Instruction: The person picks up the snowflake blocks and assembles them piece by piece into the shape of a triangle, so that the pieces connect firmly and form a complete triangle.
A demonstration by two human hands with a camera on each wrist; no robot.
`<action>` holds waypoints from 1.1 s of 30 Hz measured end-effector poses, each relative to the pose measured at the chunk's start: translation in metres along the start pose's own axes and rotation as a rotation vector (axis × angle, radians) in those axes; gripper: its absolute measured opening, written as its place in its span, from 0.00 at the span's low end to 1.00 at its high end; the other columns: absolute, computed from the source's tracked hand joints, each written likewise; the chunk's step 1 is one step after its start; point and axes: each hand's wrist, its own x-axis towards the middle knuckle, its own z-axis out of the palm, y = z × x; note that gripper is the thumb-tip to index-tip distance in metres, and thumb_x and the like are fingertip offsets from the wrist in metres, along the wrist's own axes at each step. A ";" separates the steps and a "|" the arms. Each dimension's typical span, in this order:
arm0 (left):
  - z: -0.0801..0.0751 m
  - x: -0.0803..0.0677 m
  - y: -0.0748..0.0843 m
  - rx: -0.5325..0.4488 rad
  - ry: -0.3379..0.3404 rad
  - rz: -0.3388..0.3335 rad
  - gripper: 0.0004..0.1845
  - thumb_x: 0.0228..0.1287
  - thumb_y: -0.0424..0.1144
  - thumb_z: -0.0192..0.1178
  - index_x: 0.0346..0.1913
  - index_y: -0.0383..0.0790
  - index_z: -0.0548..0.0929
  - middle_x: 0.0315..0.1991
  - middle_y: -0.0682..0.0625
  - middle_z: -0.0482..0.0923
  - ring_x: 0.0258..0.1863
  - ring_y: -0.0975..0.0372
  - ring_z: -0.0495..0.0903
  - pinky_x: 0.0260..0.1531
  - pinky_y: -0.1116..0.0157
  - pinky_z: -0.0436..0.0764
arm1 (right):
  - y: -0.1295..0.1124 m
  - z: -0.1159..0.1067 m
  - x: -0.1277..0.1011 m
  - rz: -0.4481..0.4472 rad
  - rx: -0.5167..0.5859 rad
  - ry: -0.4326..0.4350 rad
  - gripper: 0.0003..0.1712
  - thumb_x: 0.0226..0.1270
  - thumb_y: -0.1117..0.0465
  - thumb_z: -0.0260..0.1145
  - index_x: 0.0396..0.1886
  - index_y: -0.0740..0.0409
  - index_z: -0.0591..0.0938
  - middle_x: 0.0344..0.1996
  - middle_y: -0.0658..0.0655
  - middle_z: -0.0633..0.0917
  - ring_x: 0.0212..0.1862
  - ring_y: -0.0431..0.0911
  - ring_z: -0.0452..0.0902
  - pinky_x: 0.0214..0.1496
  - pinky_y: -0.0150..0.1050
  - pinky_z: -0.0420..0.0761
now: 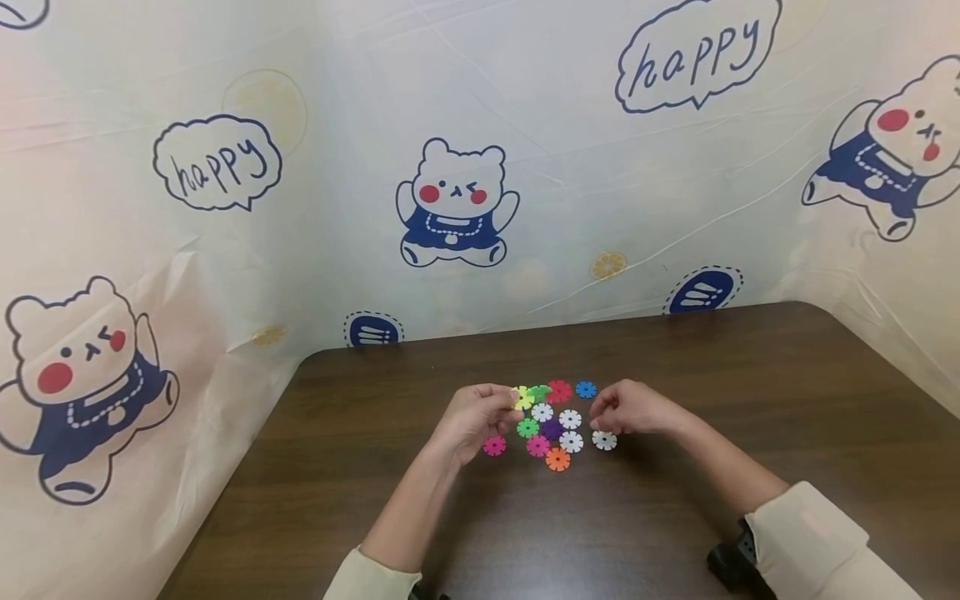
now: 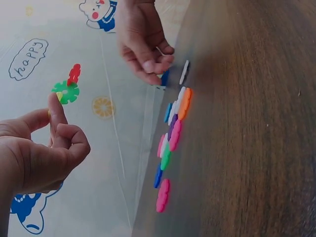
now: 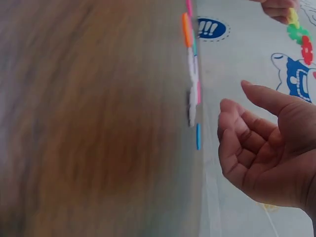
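Snowflake discs (image 1: 555, 429) are being spread in a loose cluster on the dark wooden surface (image 1: 750, 383), between the two hands. A small joined piece (image 1: 536, 392) of yellow, green and red discs is being pinched in the fingers (image 2: 58, 111) of the left hand (image 1: 472, 421), lifted above the far left of the cluster. The right hand (image 1: 633, 408) is being held just over the white disc (image 1: 604, 440) at the right edge, its fingers (image 3: 237, 133) loosely curled and apart, with nothing being gripped. The step in hand appears to be the adding of another disc to the joined piece. For the next move, a loose disc would likely have to be pinched by the right hand and its slot lined up with a slot on the held piece.
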 end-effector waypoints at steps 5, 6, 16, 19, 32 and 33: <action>0.001 -0.001 0.001 -0.015 -0.008 0.001 0.12 0.65 0.33 0.58 0.46 0.27 0.77 0.25 0.49 0.80 0.24 0.66 0.80 0.25 0.70 0.72 | 0.009 0.001 0.003 0.021 -0.084 -0.022 0.11 0.53 0.65 0.71 0.37 0.63 0.83 0.17 0.48 0.74 0.22 0.40 0.68 0.27 0.36 0.69; 0.001 -0.001 0.002 -0.017 -0.009 0.002 0.12 0.65 0.33 0.58 0.46 0.27 0.77 0.25 0.49 0.80 0.24 0.66 0.80 0.25 0.70 0.72 | 0.011 0.001 0.003 0.026 -0.092 -0.027 0.12 0.51 0.66 0.72 0.36 0.63 0.82 0.17 0.48 0.74 0.22 0.40 0.67 0.28 0.35 0.68; 0.000 0.000 0.005 -0.027 0.002 -0.016 0.11 0.65 0.33 0.58 0.46 0.28 0.78 0.26 0.48 0.81 0.24 0.65 0.80 0.25 0.71 0.74 | 0.016 0.005 0.006 0.024 -0.165 -0.024 0.11 0.46 0.68 0.75 0.29 0.59 0.81 0.19 0.48 0.73 0.24 0.40 0.67 0.29 0.35 0.67; 0.000 0.000 0.005 -0.025 0.005 -0.019 0.11 0.65 0.33 0.58 0.46 0.28 0.78 0.26 0.48 0.81 0.23 0.64 0.79 0.25 0.71 0.74 | 0.016 0.006 0.006 0.040 -0.172 -0.022 0.12 0.46 0.68 0.75 0.27 0.58 0.79 0.19 0.49 0.72 0.25 0.42 0.66 0.29 0.35 0.66; -0.002 0.000 0.003 -0.030 0.005 -0.017 0.12 0.65 0.33 0.59 0.46 0.28 0.78 0.26 0.48 0.81 0.24 0.65 0.80 0.26 0.70 0.74 | 0.009 0.000 -0.001 -0.093 -0.112 0.213 0.03 0.55 0.67 0.71 0.28 0.60 0.84 0.20 0.48 0.79 0.25 0.41 0.70 0.26 0.35 0.72; -0.002 0.000 0.004 -0.030 0.005 -0.017 0.12 0.65 0.33 0.59 0.46 0.28 0.78 0.26 0.48 0.81 0.24 0.65 0.80 0.26 0.70 0.74 | 0.007 -0.001 -0.002 -0.095 -0.073 0.248 0.02 0.56 0.67 0.70 0.29 0.60 0.84 0.21 0.49 0.80 0.25 0.42 0.71 0.26 0.35 0.72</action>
